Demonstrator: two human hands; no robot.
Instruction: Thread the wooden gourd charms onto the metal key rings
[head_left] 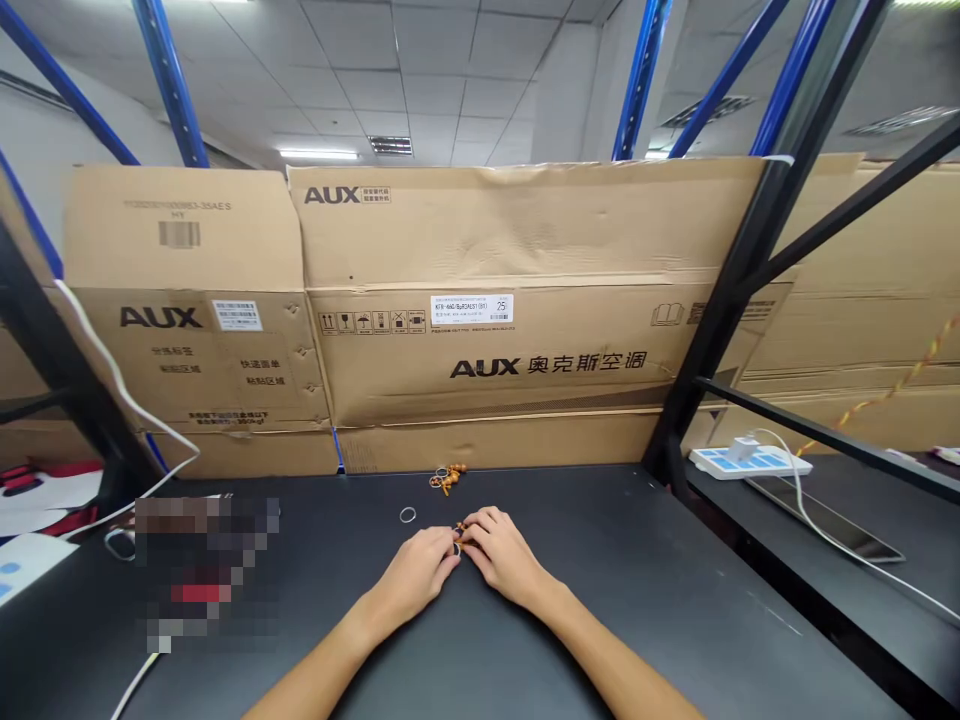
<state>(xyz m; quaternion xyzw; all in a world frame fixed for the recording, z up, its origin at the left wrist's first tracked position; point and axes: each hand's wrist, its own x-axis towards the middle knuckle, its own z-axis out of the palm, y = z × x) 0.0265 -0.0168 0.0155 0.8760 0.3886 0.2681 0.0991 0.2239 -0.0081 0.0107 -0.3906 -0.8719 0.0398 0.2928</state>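
Two bare hands meet near the middle of a dark table (600, 640), forearms reaching in from the near edge. Between their fingertips is a small orange-and-dark trinket (458, 537), mostly covered by the fingers. The left hand (418, 574) has its thumb and forefinger pinched together on the trinket's left side. The right hand (506, 556) closes in from the other side, fingers bent over the trinket's top and right, thumb below. Exactly which part each hand grips, I cannot tell.

Just beyond the left hand, slightly to its left, a silver ring (407, 515) lies flat on the table. Farther back, beyond the trinket, rests a small cluster of orange beads (451, 476) with rings among them. Behind that, a large AUX cardboard box (525, 240) stands like a wall. Off to the right, past a black metal post (724, 330), a white power strip (742, 461) sits on the neighbouring surface.
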